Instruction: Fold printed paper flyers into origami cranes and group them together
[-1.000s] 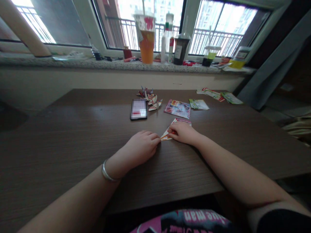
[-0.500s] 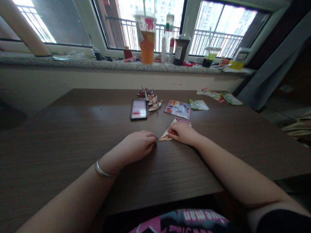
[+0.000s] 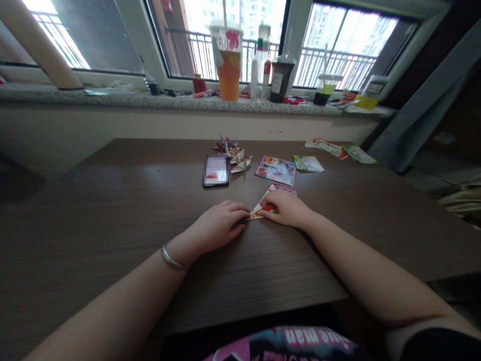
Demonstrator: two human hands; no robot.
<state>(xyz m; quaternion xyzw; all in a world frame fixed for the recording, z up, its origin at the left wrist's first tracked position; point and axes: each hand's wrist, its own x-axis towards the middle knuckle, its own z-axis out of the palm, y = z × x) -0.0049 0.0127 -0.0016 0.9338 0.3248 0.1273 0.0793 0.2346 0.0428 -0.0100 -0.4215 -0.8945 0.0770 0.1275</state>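
Note:
A folded piece of printed paper (image 3: 262,200), white with red and orange, lies on the table and narrows to a point at its left. My right hand (image 3: 287,206) is closed on its right part, thumb and fingers pinching a fold with a red-orange strip showing. My left hand (image 3: 221,223), a silver bangle on its wrist, touches the pointed left tip with its fingertips. Its fingers are stretched and the thumb stands apart. Part of the paper is hidden under my right hand.
Beyond my hands lie a phone (image 3: 216,171), several folded paper figures (image 3: 238,158), a colourful printed packet (image 3: 276,169) and a stack of green-white papers (image 3: 308,163). More paper strips (image 3: 330,147) are at the back right. Drink cups (image 3: 228,70) and bottles stand on the windowsill (image 3: 169,103).
My left hand has moved right onto the paper's tip, and its thumb has spread from the fingers. The fold under my right hand now shows more red-orange.

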